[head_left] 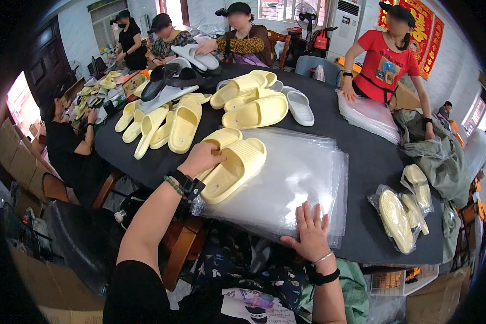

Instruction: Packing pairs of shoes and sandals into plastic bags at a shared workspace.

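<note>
A pair of pale yellow foam slide sandals (233, 162) is gripped by the left hand (201, 158), whose fingers are closed over the inner edge of the pair. The pair lies at the left end of a stack of clear plastic bags (291, 178), near the front edge of a round black table (362, 156). The right hand (309, 232) is laid flat, fingers spread, on the near edge of the stack, nothing being grasped by it.

More yellow sandals (254, 108) are heaped further back on the table, with white sandals (299, 107) beside them. Bagged yellow sandals (397, 218) are seen at the right. A person in a red shirt (386, 62) is leaning over another stack of bags (368, 114).
</note>
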Motion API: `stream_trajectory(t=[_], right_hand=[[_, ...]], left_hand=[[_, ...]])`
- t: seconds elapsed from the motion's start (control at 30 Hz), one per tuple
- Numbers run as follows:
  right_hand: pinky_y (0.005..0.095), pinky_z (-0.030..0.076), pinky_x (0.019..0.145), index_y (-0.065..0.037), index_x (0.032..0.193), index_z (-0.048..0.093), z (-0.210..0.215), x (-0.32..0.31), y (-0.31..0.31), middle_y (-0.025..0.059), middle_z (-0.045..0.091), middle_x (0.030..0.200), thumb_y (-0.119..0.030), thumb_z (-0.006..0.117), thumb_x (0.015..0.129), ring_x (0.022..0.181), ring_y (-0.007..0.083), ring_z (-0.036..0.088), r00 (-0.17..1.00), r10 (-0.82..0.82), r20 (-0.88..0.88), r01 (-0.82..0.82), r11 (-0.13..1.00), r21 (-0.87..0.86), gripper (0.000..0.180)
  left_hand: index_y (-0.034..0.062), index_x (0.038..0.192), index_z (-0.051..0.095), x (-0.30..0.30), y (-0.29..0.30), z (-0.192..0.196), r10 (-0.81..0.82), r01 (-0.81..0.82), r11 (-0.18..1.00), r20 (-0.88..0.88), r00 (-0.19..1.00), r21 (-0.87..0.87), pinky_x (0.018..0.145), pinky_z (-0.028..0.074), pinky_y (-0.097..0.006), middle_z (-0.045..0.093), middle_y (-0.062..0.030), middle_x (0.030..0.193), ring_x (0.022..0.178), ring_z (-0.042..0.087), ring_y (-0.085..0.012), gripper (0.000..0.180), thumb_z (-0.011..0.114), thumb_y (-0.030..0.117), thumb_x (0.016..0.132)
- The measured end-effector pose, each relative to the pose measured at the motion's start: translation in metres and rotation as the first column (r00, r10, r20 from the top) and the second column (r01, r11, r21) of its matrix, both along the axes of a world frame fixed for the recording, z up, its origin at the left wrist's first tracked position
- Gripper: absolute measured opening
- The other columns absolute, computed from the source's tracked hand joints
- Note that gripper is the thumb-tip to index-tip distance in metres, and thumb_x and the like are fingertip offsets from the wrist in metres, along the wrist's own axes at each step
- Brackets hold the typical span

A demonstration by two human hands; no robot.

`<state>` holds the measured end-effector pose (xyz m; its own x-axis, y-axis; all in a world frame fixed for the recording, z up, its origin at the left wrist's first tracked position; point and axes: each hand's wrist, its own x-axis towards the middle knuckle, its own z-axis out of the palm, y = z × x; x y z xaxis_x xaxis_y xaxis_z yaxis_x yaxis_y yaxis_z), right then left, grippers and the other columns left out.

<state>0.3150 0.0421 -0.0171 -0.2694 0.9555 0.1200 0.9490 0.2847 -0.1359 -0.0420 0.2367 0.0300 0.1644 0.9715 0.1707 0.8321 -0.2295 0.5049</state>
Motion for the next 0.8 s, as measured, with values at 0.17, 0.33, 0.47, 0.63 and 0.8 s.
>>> stream_trajectory(t=[0.17, 0.33, 0.47, 0.63, 0.8], right_hand=[[0.0651, 0.013, 0.113, -0.002, 0.148, 0.032, 0.001, 0.001, 0.001, 0.0183, 0.025, 0.158, -0.067, 0.063, 0.078, 0.145, 0.0464, 0.015, 1.0, -0.005, 0.011, 0.004, 1.0, 0.008, 0.101], [0.0627, 0.011, 0.114, -0.002, 0.149, 0.03, 0.004, -0.002, 0.003, 0.018, 0.023, 0.159, -0.063, 0.065, 0.079, 0.146, 0.0454, 0.012, 1.0, -0.003, 0.009, 0.003, 0.999, -0.035, 0.1], [0.0632, 0.012, 0.114, -0.002, 0.149, 0.031, 0.005, -0.003, 0.003, 0.0184, 0.024, 0.158, -0.064, 0.066, 0.078, 0.145, 0.047, 0.014, 1.0, -0.012, 0.013, 0.013, 0.999, -0.044, 0.101], [0.0629, 0.01, 0.114, -0.002, 0.149, 0.029, 0.007, -0.003, 0.002, 0.0182, 0.023, 0.159, -0.065, 0.065, 0.077, 0.146, 0.0469, 0.012, 1.0, -0.008, 0.027, 0.009, 0.998, -0.059, 0.102], [0.0632, 0.01, 0.114, 0.0, 0.149, 0.029, 0.006, 0.0, 0.002, 0.0185, 0.021, 0.159, -0.067, 0.063, 0.078, 0.146, 0.0474, 0.011, 0.999, -0.025, 0.044, 0.028, 0.996, -0.08, 0.103]], left_hand=[[0.0005, 0.098, 0.073, -0.015, 0.01, 0.011, 0.048, -0.061, 0.995, 0.172, 0.984, 0.075, 0.078, 0.054, -0.038, 0.071, -0.0187, 0.089, 0.084, 0.068, -0.0331, 0.041, 0.074, 0.037, 0.079], [0.0012, 0.1, 0.074, -0.02, 0.008, 0.014, 0.084, -0.078, 0.996, 0.122, 0.989, -0.051, 0.076, 0.053, -0.034, 0.072, -0.0146, 0.091, 0.084, 0.068, -0.0262, 0.048, 0.077, 0.043, 0.077], [-0.0023, 0.092, 0.071, -0.002, 0.002, 0.003, -0.011, 0.012, 1.0, 0.075, 0.997, -0.007, 0.07, 0.052, -0.037, 0.069, -0.0178, 0.082, 0.075, 0.067, -0.0291, 0.049, 0.078, 0.043, 0.074], [-0.0023, 0.079, 0.069, 0.006, 0.01, -0.01, -0.014, 0.016, 0.991, -0.017, 1.0, 0.134, 0.066, 0.049, -0.044, 0.065, -0.0235, 0.077, 0.073, 0.063, -0.0377, 0.036, 0.074, 0.033, 0.075], [-0.0006, 0.076, 0.069, 0.007, -0.001, 0.028, -0.108, 0.123, 0.986, -0.138, 0.985, 0.11, 0.066, 0.049, -0.046, 0.063, -0.0218, 0.072, 0.07, 0.062, -0.0388, 0.028, 0.069, 0.027, 0.078]])
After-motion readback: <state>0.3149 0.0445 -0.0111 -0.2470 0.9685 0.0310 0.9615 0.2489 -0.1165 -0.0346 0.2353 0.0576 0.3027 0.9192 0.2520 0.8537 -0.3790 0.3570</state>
